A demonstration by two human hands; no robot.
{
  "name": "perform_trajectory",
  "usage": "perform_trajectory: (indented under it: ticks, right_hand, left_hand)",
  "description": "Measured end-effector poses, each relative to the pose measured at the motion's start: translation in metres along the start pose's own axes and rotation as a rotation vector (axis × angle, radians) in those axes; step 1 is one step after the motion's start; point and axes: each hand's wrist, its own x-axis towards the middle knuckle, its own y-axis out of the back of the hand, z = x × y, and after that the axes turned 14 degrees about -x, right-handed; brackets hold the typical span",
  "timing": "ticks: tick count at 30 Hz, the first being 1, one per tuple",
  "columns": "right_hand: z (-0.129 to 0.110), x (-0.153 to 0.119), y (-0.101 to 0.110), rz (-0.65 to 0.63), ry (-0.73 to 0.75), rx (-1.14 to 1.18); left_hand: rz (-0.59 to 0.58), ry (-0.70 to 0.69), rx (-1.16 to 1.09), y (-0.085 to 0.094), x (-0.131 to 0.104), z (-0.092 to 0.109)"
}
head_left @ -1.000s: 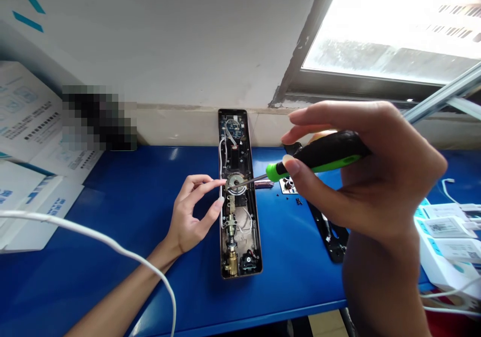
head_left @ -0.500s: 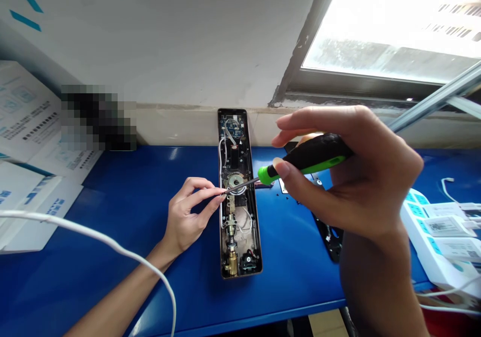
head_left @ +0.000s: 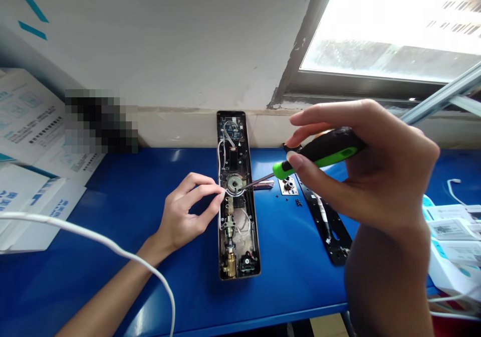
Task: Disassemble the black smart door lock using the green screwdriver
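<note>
A long, narrow electronic lock housing [head_left: 242, 221] lies open-side up, with its circuit board, round metal disc [head_left: 235, 182], white wires and brass lock cylinder [head_left: 230, 267] showing. My right hand [head_left: 361, 176] is closed around the black and green handle of a screwdriver [head_left: 319, 151]. Its shaft slants down to the left, the tip by the disc's lower right; contact is unclear. At the housing's left edge, my left hand [head_left: 190, 209] has thumb and fingertips pinched together beside the disc. What sits between them, if anything, is too small to make out.
Right of the housing are a small square plate [head_left: 288, 186], several tiny black screws [head_left: 298, 202] and a long black panel [head_left: 326, 231]. White boxes [head_left: 33, 116] stack at left. A white cable [head_left: 112, 246] crosses above my left forearm. A power strip [head_left: 447, 246] stands at right.
The screwdriver and my right hand have moved right, taking the tip away from my left fingertips. More of the black panel and the small plate shows. My left hand stays pinched, nearly in place.
</note>
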Motion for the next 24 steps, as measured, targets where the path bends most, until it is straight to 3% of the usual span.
perform_trajectory:
  ticks: [5,9,13,16,20,24]
  right_hand:
    - [0.023,-0.001,0.016,-0.188,0.058,-0.057]
    - [0.043,-0.005,0.03,-0.338,0.051,-0.152]
    - [0.064,-0.01,0.042,-0.522,0.022,-0.242]
    - [0.075,-0.013,0.049,-0.558,-0.024,-0.27]
    - [0.082,-0.017,0.059,-0.545,-0.059,-0.243]
    - [0.085,-0.02,0.065,-0.534,-0.071,-0.21]
  left_hand:
    - [-0.172,-0.055,0.005,0.003,0.042,0.006]
    - [-0.468,-0.094,-0.022,-0.01,0.084,0.01]
    - [-0.799,-0.234,0.119,-0.045,0.117,0.015]
    - [-0.972,-0.241,0.238,-0.079,0.129,0.019]
    - [-1.142,-0.23,0.394,-0.117,0.129,0.02]
    - [-1.234,-0.253,0.453,-0.14,0.124,0.016]
